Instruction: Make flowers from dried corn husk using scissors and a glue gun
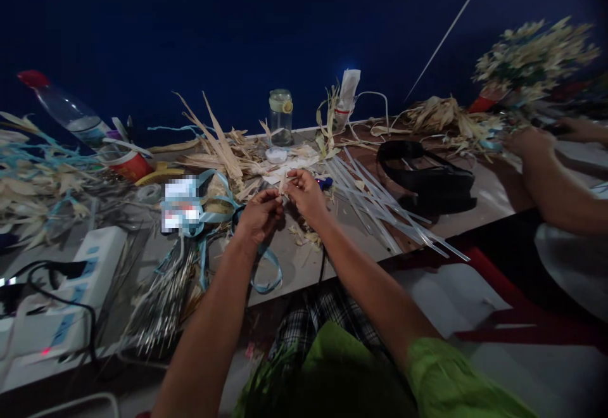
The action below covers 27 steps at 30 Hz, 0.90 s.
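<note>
My left hand and my right hand meet over the middle of the table, fingertips pinched together on a small pale strip of dried husk held between them. Both hands are closed on it. Scraps of husk lie on the table just under my hands. A light blue ribbon loops below my left wrist. Long pale strips fan out to the right of my right hand.
A glass jar, a plastic bottle and a red cup stand farther back. White power strips and a bundle of wires lie at left. A black strap lies at right, where another person's arm works on a dried-flower bunch.
</note>
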Available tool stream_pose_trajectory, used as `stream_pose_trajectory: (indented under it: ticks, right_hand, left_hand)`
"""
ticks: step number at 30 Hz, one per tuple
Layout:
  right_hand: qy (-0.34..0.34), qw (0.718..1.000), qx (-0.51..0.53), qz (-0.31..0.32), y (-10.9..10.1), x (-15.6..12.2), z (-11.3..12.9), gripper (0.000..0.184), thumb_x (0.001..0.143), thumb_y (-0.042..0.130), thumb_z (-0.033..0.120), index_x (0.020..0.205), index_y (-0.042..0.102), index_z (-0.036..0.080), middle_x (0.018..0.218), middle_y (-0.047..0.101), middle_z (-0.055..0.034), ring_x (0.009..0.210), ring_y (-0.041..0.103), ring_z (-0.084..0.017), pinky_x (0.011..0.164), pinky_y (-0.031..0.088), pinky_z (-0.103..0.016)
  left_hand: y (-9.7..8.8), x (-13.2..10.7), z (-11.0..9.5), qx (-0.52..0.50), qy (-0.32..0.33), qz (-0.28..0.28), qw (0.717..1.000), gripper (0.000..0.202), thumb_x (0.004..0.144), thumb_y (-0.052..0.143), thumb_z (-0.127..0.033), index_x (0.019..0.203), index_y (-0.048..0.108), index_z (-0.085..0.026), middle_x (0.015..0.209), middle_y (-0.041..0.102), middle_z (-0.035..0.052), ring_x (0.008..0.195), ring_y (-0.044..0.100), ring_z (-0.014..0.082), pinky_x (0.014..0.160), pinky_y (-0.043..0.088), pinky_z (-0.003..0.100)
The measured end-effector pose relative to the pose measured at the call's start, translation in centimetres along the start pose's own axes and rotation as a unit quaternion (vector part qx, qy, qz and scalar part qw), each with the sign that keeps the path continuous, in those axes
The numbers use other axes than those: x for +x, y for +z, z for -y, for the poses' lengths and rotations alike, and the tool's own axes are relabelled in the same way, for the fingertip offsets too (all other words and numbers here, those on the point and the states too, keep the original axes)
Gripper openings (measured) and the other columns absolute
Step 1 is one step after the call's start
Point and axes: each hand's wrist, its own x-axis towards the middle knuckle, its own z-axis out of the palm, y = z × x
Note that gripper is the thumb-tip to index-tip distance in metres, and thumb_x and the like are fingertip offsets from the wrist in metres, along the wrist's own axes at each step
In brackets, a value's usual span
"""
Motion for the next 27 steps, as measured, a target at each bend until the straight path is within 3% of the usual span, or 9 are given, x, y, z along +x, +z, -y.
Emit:
stream_pose_trajectory:
  ticks: [5, 12, 20, 23, 27]
  right_hand:
    - [-0.069, 0.995, -0.070, 0.013, 0.1, -0.3, 0.3, 0.012, 0.069, 0.060, 0.027, 0.074, 0.056, 0.018, 0.070, 0.055, 0.0027, 0.064, 0.048, -0.009, 0.063, 0.038, -0.022]
    - [0.014, 0.999, 0.027, 0.010, 0.2, -0.4, 0.7, 0.018, 0.071, 0.058, 0.034, 0.069, 0.050, 0.018, 0.049, 0.038, 0.0075, 0.046, 0.030, -0.006, 0.046, 0.024, -0.021]
    - [0.042, 0.991, 0.120, 0.042, 0.1, -0.2, 1.0, 0.025, 0.069, 0.062, 0.038, 0.067, 0.046, 0.019, 0.050, 0.037, 0.0079, 0.043, 0.029, -0.004, 0.042, 0.020, -0.020]
    - [0.046, 0.992, 0.106, 0.051, 0.1, -0.3, 1.1, 0.027, 0.068, 0.062, 0.040, 0.067, 0.046, 0.018, 0.052, 0.038, 0.0073, 0.044, 0.030, -0.004, 0.042, 0.020, -0.020]
    - [0.033, 0.997, 0.046, 0.061, 0.1, -0.5, 1.2, 0.027, 0.071, 0.060, 0.041, 0.065, 0.046, 0.018, 0.051, 0.036, 0.0073, 0.044, 0.028, -0.005, 0.044, 0.020, -0.021]
  left_hand:
    - [0.0, -0.1, -0.1, -0.013, -0.006, -0.001, 1.000, 0.028, 0.055, 0.070, -0.010, 0.077, 0.053, -0.015, 0.054, 0.050, -0.0054, 0.044, 0.045, 0.0041, 0.042, 0.033, 0.014]
    - [0.3, -0.4, -0.5, -0.028, -0.008, -0.014, 0.999, 0.026, 0.055, 0.070, -0.009, 0.074, 0.053, -0.015, 0.051, 0.048, -0.0060, 0.043, 0.044, 0.0042, 0.041, 0.033, 0.014]
    - [-0.5, 0.4, -0.3, -0.082, 0.040, -0.025, 0.996, 0.024, 0.057, 0.067, -0.007, 0.073, 0.052, -0.015, 0.053, 0.050, -0.0057, 0.045, 0.045, 0.0044, 0.043, 0.035, 0.015]
    - [-0.7, 0.5, -0.6, -0.107, 0.088, -0.053, 0.989, 0.025, 0.057, 0.068, -0.008, 0.074, 0.051, -0.016, 0.057, 0.052, -0.0056, 0.045, 0.046, 0.0040, 0.044, 0.036, 0.015]
    - [-0.4, 0.3, -0.8, -0.108, 0.123, -0.055, 0.985, 0.027, 0.057, 0.070, -0.010, 0.076, 0.052, -0.016, 0.075, 0.063, -0.0014, 0.047, 0.046, 0.0026, 0.046, 0.038, 0.016]
